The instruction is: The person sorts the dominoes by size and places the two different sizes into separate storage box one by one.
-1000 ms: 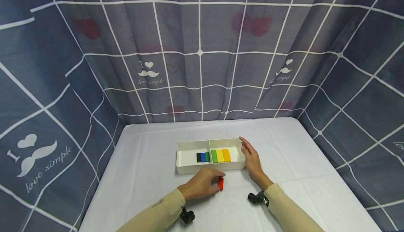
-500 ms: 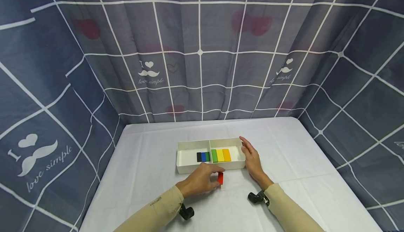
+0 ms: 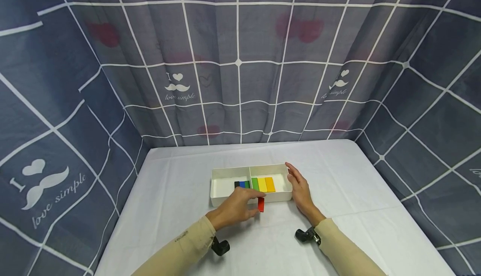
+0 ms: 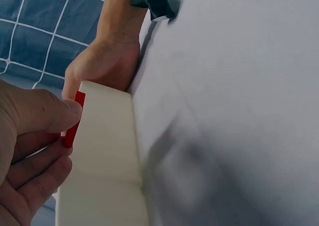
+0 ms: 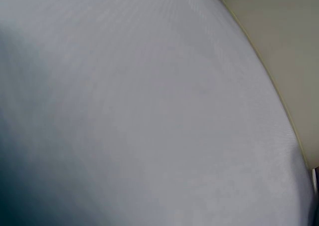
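My left hand (image 3: 234,206) pinches a small red block (image 3: 261,204) between thumb and fingers, just above the front wall of a white two-compartment box (image 3: 282,197). In the left wrist view the red block (image 4: 75,120) stands on edge by the box wall (image 4: 107,136). My right hand (image 3: 302,191) rests against the box's right end, its fingers extended along it. In the right compartment lie a light green block (image 3: 255,183), a yellow block (image 3: 262,185) and an orange block (image 3: 269,184). Black (image 3: 236,184), blue (image 3: 242,183) and dark green blocks (image 3: 246,183) sit left of the divider, partly hidden by my left hand.
A white cloth (image 3: 180,192) covers the table under the box. Dark grid-patterned curtains (image 3: 218,79) enclose the back and both sides. Each wrist carries a small black camera, such as the left camera (image 3: 221,247). The right wrist view shows mostly cloth (image 5: 149,96).
My left hand has carried the red block forward from the table in front of the box up to its front wall. The right hand and the box have stayed put.
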`<state>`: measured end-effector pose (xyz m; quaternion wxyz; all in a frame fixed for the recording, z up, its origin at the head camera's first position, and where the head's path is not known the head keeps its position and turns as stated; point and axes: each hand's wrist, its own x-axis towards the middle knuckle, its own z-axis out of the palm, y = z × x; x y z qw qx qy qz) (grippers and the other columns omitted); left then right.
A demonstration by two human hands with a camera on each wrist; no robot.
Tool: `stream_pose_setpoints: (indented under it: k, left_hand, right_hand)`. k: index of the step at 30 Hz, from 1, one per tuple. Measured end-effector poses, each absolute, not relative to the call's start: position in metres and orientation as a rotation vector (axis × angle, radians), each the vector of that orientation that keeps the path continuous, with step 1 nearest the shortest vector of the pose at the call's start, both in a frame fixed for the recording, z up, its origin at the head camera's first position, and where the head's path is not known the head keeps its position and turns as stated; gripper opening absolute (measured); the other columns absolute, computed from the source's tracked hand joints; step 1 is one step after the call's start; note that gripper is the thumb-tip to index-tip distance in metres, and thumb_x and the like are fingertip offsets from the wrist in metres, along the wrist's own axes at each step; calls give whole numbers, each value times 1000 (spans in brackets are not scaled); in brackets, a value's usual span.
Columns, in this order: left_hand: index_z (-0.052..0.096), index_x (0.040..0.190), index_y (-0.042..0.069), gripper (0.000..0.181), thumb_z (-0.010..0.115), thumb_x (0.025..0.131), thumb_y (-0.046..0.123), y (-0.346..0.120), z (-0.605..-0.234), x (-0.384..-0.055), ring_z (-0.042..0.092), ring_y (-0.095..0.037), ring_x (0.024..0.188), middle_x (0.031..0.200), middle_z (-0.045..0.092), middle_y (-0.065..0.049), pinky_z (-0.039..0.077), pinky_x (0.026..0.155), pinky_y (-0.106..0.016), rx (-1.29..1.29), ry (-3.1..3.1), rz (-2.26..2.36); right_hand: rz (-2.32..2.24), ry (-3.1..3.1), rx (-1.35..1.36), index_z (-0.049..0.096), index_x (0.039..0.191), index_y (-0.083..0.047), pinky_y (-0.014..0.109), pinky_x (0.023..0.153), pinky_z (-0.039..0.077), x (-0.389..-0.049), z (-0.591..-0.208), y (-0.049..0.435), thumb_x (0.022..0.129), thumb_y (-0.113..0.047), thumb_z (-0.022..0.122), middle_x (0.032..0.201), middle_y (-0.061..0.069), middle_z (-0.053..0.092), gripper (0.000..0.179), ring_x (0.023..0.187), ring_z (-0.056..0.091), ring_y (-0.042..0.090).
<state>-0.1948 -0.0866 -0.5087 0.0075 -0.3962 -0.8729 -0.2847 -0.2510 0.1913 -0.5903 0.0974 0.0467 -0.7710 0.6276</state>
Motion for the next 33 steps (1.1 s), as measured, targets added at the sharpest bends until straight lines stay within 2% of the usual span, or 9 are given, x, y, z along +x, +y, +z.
stream_pose_setpoints:
  k: [8,17,25,33]
  left_hand:
    - [76,137,6,48,88,91,7,-91,-500,-197,78,-16,117,126,82,-2,62,103,-28,-1225,-2716,-924]
    - [75,135,-1,48,88,89,1,-102,-492,-205,80,-24,112,122,82,-9,64,102,-35,-1234,-2632,-961]
    - [74,139,4,49,89,92,8,-116,-483,-213,77,-24,120,130,80,-8,63,106,-38,-1138,-2712,-969]
    - [73,138,-1,51,89,90,3,-133,-472,-224,77,-28,121,133,79,-12,63,106,-44,-1098,-2676,-957]
  right_hand:
    - [1823,-2318,115,48,163,-4,60,134,27,-239,-571,181,117,-8,42,171,23,44,47,161,38,43]
    - [1806,-2326,112,48,164,-6,61,134,27,-253,-590,188,117,-7,42,170,23,45,47,161,37,42]
    - [1851,-2308,92,49,164,-7,59,135,25,-243,-577,183,117,-8,43,172,21,44,47,162,36,42]
    - [1861,-2313,116,48,164,-3,62,135,25,-232,-557,179,116,-7,43,171,25,43,48,162,36,44]
